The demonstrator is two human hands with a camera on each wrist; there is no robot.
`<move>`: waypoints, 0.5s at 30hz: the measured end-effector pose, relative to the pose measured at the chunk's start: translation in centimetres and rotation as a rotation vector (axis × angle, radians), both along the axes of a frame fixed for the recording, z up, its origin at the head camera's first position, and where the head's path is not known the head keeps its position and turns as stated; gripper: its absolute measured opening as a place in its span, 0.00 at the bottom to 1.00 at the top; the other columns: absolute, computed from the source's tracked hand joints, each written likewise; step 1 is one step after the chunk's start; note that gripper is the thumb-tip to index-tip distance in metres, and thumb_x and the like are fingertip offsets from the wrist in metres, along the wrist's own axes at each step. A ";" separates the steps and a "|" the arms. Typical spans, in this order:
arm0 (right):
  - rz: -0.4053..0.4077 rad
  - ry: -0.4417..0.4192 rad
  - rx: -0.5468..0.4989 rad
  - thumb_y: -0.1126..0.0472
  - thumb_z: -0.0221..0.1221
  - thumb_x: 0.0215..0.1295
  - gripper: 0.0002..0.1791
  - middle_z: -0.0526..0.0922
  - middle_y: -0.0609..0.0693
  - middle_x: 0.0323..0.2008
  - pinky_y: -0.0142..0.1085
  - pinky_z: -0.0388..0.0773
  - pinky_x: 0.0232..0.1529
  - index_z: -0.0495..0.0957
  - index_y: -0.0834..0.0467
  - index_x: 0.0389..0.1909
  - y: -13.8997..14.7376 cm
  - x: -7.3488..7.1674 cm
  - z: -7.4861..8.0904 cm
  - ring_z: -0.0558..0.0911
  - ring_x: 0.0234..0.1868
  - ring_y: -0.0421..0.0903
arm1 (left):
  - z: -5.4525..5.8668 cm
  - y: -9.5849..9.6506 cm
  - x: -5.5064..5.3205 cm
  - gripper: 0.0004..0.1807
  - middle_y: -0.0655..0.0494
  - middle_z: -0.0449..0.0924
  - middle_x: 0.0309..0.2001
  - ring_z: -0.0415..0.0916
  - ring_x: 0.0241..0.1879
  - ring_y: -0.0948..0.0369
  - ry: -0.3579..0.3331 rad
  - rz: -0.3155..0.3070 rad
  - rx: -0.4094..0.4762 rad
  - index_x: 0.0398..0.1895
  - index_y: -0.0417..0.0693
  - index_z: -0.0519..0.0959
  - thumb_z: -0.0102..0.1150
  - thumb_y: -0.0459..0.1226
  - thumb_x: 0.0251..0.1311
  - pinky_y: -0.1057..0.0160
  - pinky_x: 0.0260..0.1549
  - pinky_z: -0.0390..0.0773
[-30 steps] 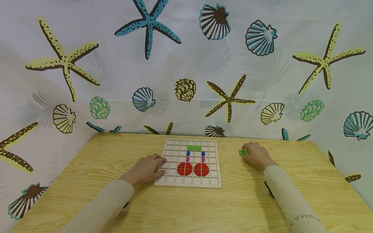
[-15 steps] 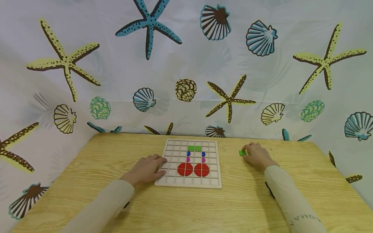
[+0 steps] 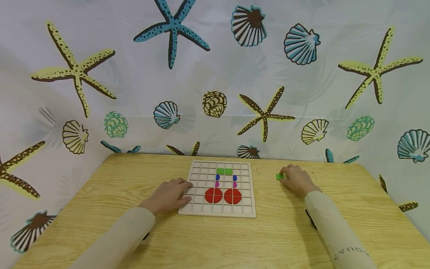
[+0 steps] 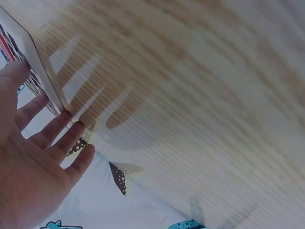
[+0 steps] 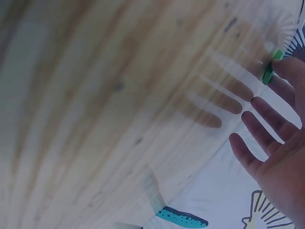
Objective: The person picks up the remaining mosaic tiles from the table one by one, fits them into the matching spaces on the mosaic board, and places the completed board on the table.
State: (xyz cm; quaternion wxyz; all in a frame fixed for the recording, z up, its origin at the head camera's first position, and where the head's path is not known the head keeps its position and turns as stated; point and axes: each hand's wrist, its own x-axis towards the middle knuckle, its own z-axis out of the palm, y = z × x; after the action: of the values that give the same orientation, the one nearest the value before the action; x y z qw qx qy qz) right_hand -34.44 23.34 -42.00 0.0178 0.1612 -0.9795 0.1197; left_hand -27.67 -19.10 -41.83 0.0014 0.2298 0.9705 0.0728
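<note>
My left hand (image 3: 168,196) rests at the left edge of a white gridded board (image 3: 249,209), its fingers fairly straight and its fingertips touching the edge. On the board sit two green squares (image 3: 229,171), two blue half-rounds (image 3: 234,178), two magenta half-rounds (image 3: 234,185) and two red discs (image 3: 209,193) crossed by the grid lines. To the right of the board, my right hand (image 3: 296,180) pinches a small green square tile (image 3: 279,176) at the tabletop. The right wrist view shows this tile (image 5: 268,74) between thumb and index finger, with the other fingers loosely extended.
A wooden table (image 3: 215,243) lies beneath both hands. White cloth (image 3: 215,74) printed with starfish and shells rises behind it and on both sides. Small dark marks (image 3: 256,171) show on the wood right of the board.
</note>
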 end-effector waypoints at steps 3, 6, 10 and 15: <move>0.002 0.007 0.002 0.57 0.58 0.61 0.13 0.76 0.58 0.46 0.56 0.70 0.45 0.78 0.57 0.45 0.0 0.0 -0.1 0.73 0.49 0.59 | 0.1 0.0 0.1 0.25 0.47 0.71 0.55 0.70 0.53 0.47 -0.005 0.002 0.003 0.59 0.48 0.71 0.54 0.48 0.60 0.43 0.48 0.68; 0.006 0.016 0.006 0.57 0.58 0.61 0.13 0.76 0.58 0.46 0.56 0.70 0.45 0.78 0.57 0.45 0.1 0.0 -0.2 0.73 0.48 0.59 | 0.2 0.1 0.1 0.25 0.47 0.71 0.56 0.70 0.53 0.47 -0.013 0.007 0.006 0.59 0.49 0.71 0.54 0.48 0.60 0.44 0.48 0.68; 0.008 0.023 -0.001 0.56 0.57 0.61 0.13 0.76 0.57 0.46 0.56 0.70 0.46 0.78 0.57 0.45 0.1 -0.1 -0.3 0.73 0.49 0.59 | 0.4 0.2 0.2 0.25 0.47 0.71 0.56 0.70 0.54 0.48 -0.021 0.015 0.002 0.59 0.48 0.71 0.54 0.48 0.60 0.44 0.49 0.67; 0.025 0.030 -0.011 0.55 0.58 0.61 0.15 0.77 0.57 0.45 0.55 0.70 0.45 0.77 0.58 0.46 -0.2 -0.2 -0.1 0.74 0.49 0.58 | 0.5 0.2 0.2 0.25 0.47 0.71 0.56 0.70 0.54 0.47 -0.021 0.013 -0.005 0.59 0.48 0.70 0.54 0.48 0.60 0.44 0.49 0.68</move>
State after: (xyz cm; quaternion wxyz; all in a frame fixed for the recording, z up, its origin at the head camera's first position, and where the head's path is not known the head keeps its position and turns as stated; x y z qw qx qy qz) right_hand -34.65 23.16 -42.06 0.0320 0.1753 -0.9763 0.1228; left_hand -27.46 -18.86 -41.30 0.0118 0.2227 0.9721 0.0730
